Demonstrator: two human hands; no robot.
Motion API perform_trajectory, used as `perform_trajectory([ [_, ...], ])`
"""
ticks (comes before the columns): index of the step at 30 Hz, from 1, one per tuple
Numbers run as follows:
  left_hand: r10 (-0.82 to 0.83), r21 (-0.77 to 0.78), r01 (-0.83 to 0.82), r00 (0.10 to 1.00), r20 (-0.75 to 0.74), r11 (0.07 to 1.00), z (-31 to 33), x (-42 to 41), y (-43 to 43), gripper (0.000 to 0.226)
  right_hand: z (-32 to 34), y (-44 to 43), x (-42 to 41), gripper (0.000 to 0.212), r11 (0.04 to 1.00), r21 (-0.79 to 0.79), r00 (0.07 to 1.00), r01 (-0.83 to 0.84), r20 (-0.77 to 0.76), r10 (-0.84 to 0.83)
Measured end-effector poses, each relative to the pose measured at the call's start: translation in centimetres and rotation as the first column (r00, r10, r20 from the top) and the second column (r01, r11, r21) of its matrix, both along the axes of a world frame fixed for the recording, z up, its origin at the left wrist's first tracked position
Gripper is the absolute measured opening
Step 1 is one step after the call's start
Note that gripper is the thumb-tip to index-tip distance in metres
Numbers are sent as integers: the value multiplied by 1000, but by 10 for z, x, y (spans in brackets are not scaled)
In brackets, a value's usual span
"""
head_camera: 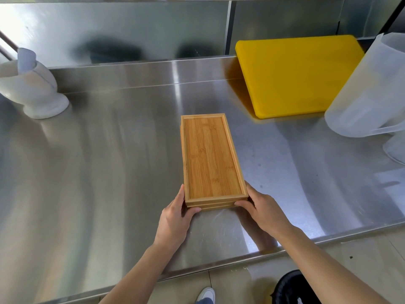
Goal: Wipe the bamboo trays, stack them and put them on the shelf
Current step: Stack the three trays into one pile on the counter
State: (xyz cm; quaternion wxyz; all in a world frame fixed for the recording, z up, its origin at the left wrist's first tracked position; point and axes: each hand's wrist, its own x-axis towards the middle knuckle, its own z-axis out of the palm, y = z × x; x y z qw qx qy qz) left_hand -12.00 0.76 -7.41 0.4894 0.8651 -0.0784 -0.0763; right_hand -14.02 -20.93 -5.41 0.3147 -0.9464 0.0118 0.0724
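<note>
A stack of rectangular bamboo trays (pixel 211 159) lies lengthwise on the steel shelf surface (pixel 109 172), near its middle. The top tray faces up and has nothing in it; the edges of lower trays show at the near end. My left hand (pixel 175 218) grips the stack's near left corner, thumb on the front edge. On the near right corner my right hand (pixel 263 209) holds the stack in the same way. Whether the stack rests on the steel or is slightly raised is unclear.
A yellow cutting board (pixel 300 75) leans against the back wall at the right. Translucent plastic jugs (pixel 370 91) stand at the far right. A white mortar with pestle (pixel 30 84) sits at the back left. A black bin (pixel 291 288) stands on the floor.
</note>
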Motion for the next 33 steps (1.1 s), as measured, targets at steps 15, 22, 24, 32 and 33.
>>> perform_trajectory([
  [15,27,6,-26,999,-32,1000,-5,-2,1,73,-1,2,0,60,997,-78,1000,10,-26,-12],
  [22,50,14,-49,997,-60,999,-4,-5,0,69,-5,3,-2,54,996,-85,999,34,-1,-34],
  [24,61,28,-59,997,-51,998,-4,-5,0,68,-4,3,-2,55,995,-94,999,32,-1,-32],
  [32,87,-88,-112,966,-245,990,9,-7,5,86,0,-4,-6,77,852,443,958,278,-194,-212],
  [33,137,-172,-203,934,-331,964,14,-5,6,85,-1,-6,-3,79,787,512,938,345,-230,-261],
])
